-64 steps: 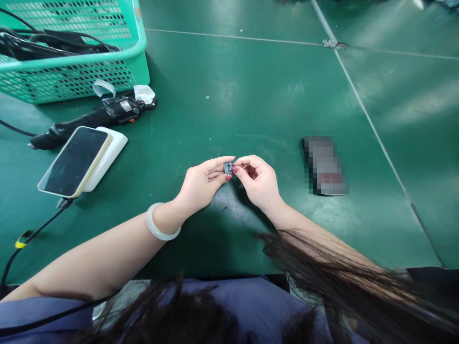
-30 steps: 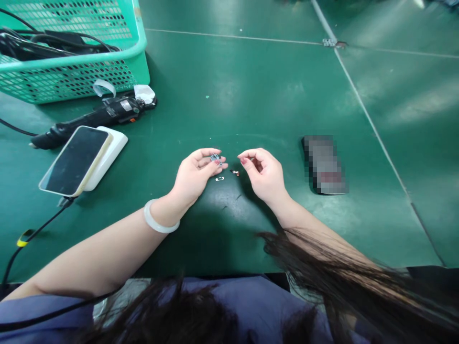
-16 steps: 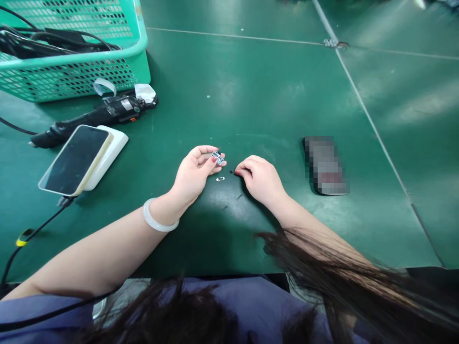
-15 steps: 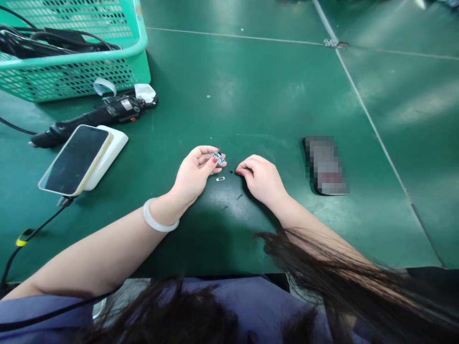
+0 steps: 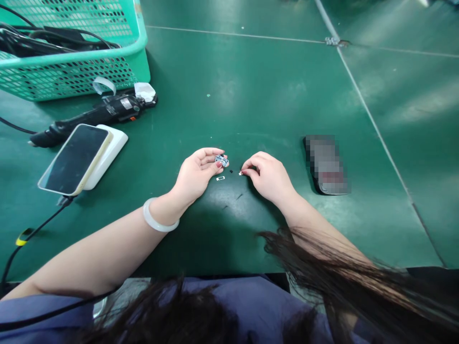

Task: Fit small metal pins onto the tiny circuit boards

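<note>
Though tiny, angular blue-grey part [image 5: 222, 160]

Soft glare streaks the green tabletop [image 5: 412, 112]; the upper-right corner blurs.

"What fills the view?"
"A glossy green tabletop [image 5: 265, 95], crossed by a thin seam [image 5: 236, 34] at the far side and a paler strip [image 5: 375, 125] slanting down the right."
"And where they meet?"
"A small metal fitting [image 5: 333, 42]. Light [image 5: 423, 105] leaves whitish patches on the green."
</note>
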`<state>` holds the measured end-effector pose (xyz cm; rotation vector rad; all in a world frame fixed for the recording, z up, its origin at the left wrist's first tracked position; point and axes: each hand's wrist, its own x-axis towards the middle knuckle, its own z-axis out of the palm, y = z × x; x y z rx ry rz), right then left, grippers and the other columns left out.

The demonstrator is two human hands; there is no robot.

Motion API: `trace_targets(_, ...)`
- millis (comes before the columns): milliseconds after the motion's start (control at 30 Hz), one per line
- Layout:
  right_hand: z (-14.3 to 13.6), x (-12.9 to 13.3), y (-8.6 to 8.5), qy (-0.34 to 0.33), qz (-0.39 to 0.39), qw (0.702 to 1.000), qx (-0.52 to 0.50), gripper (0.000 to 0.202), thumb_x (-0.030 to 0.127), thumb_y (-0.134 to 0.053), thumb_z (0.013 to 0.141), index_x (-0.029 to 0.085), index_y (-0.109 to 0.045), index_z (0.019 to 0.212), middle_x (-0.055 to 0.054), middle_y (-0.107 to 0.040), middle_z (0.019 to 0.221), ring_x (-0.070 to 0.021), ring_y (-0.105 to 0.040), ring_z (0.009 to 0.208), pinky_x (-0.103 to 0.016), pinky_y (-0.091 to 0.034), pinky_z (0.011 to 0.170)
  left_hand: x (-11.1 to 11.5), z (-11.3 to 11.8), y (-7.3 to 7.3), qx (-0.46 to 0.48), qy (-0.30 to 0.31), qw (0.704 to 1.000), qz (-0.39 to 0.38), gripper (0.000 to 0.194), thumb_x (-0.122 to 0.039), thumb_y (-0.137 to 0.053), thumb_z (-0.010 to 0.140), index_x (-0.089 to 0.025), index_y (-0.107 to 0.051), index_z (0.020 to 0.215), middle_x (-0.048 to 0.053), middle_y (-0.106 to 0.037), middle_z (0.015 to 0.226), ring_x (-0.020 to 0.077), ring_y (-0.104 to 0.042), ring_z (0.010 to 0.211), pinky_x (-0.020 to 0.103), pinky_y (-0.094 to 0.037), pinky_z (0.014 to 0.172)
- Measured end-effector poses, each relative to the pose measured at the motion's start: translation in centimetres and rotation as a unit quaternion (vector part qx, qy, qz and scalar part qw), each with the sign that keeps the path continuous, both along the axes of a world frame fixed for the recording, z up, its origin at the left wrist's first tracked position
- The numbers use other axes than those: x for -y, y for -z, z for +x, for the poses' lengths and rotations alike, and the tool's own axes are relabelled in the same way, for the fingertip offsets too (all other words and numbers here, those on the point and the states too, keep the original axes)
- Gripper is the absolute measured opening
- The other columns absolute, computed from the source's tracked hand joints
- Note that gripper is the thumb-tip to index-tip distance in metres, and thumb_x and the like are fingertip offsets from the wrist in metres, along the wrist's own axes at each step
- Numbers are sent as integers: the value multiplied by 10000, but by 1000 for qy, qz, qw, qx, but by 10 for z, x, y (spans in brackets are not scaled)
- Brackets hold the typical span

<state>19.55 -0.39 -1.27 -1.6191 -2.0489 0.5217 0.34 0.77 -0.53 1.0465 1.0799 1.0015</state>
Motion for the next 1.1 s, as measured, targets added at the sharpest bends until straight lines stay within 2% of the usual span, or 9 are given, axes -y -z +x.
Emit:
trace_targets(200,-2,0,-1,-9,-4,999,39,182,120,-530,842,210,-589,694,-41,-605,822,-195,-559,801,-340,-429,715,1,-1,2,-42,23,999,15,248,-171,-733,713,-141,-626,934,69,-725,940,152,-687,889,308,-547,864)
trace_targets(400,-4,2,-1,-22,4,999,50,100,181,-594,834,213,-592,739,-42,-606,852,-199,-559,820,-343,-431,725,1,-1,1,-68,45,996,24,355,-188,-704,742,-166,-644,1091,72,-722,997,162,-688,893,329,-552,870)
trace_targets(500,-6,3,-2,-34,4,998,49,141,139,-563,835,210,-582,714,-45,-604,845,-198,-558,819,-343,-431,727,1,-1,1,-70,52,996,20,322,-199,-702,743,-162,-666,1061,79,-730,1003,172,-691,894,331,-560,859)
trace_targets(667,-11,10,-10,-15,72,996,-49,130,136,-542,845,211,-580,746,-29,-607,851,-163,-557,761,-307,-442,683,3,0,1,-82,65,994,36,272,-174,-721,715,-150,-670,981,74,-736,983,170,-694,902,338,-549,908)
trace_targets(733,-15,13,-13,-18,98,993,-57,129,153,-522,865,216,-587,773,-35,-612,874,-165,-564,775,-305,-450,683,5,1,0,-103,72,991,45,256,-166,-718,716,-159,-672,967,65,-738,971,167,-697,901,336,-546,924)
trace_targets(967,-25,18,-13,-61,159,984,45,236,229,-421,944,212,-624,824,-69,-633,887,-186,-574,840,-317,-471,760,10,2,-3,-161,74,981,79,232,-170,-717,713,-175,-683,942,45,-743,922,168,-701,868,328,-567,899)
trace_targets(1100,-27,19,-12,-76,203,973,82,257,213,-416,950,201,-649,842,-64,-661,884,-174,-578,815,-303,-462,727,10,0,0,-172,76,978,88,237,-204,-716,724,-175,-683,957,41,-743,915,160,-699,859,313,-568,888)
